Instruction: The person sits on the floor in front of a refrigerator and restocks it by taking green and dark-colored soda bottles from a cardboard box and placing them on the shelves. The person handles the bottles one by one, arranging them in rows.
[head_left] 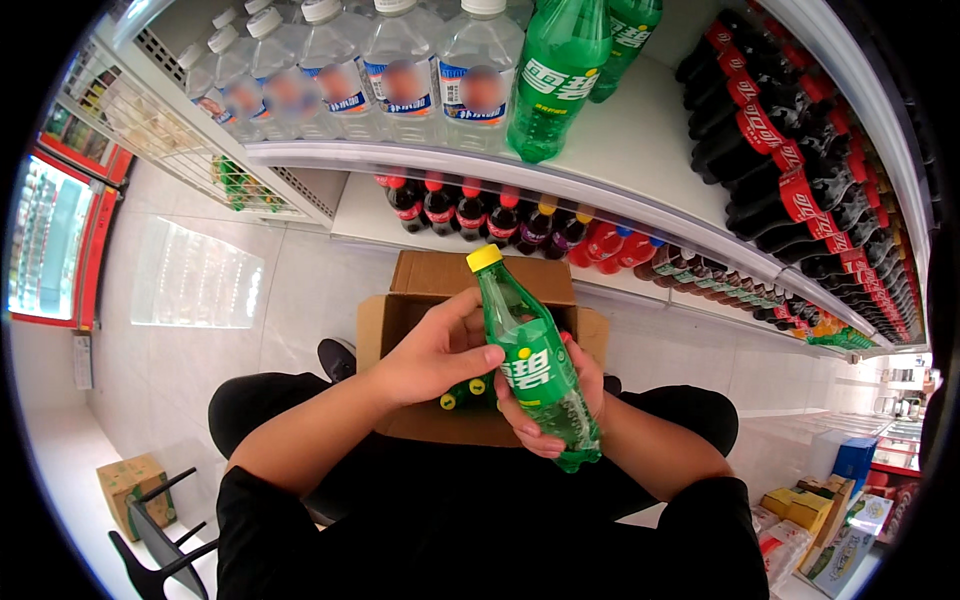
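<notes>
Between my two hands I hold a green soda bottle (528, 350) with a yellow cap, tilted over an open cardboard box (425, 425). My left hand (440, 350) grips its upper part, thumb on the label's edge. Around the lower half are the fingers of my right hand (540, 430). Inside the box, several yellow-capped bottles (465, 390) show below my left hand; the rest of its contents is hidden. Ahead on the shelf, another green soda bottle (560, 85) stands upright at the front, with one more behind it.
Clear water bottles (405, 85) fill the shelf's left part; dark cola bottles (770, 150) line its right. The lower shelf (350, 215) carries cola, purple and red drinks. A glass-door fridge (50, 235) stands far left. A black chair (160, 545) and small carton (137, 490) sit lower left.
</notes>
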